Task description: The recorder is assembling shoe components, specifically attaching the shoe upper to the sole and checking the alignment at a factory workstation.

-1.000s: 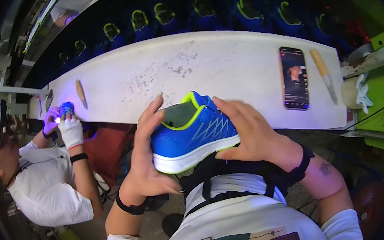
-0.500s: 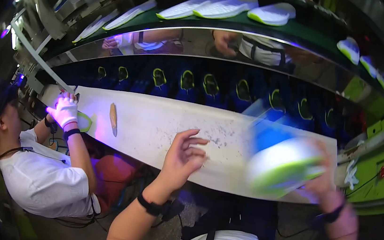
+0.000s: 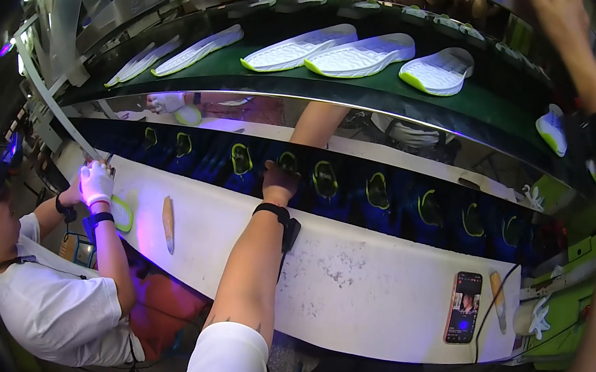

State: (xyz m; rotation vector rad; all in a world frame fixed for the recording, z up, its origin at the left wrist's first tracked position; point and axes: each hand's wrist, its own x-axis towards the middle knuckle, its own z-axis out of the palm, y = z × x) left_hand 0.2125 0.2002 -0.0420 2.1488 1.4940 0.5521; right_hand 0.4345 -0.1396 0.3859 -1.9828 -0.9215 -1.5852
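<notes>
My left hand (image 3: 280,184) reaches across the white bench to a row of dark shoe uppers with lime-green collars. Its fingers are bent onto one dark shoe upper (image 3: 287,160), partly covering it. High at the far right, my right hand (image 3: 563,21) is stretched out past the upper belt. The top edge cuts off its fingers, so anything in them is hidden. White shoe soles with lime edges, such as the short sole (image 3: 440,68) and the long sole (image 3: 362,54), lie on the upper green belt (image 3: 207,84).
On the white bench (image 3: 404,286) lie a phone (image 3: 463,308), a wooden-handled knife (image 3: 497,300) with a dark cable beside it, and another wooden-handled knife (image 3: 168,224). At left, a gloved co-worker (image 3: 66,284) sits near a pale sole (image 3: 121,213). A shiny metal strip (image 3: 233,109) separates the belts.
My left hand has moved forward from above the bench to a shoe upper. My right hand, which held a blurred white-and-lime shoe over the bench, has swung up to the far right. The phone is uncovered.
</notes>
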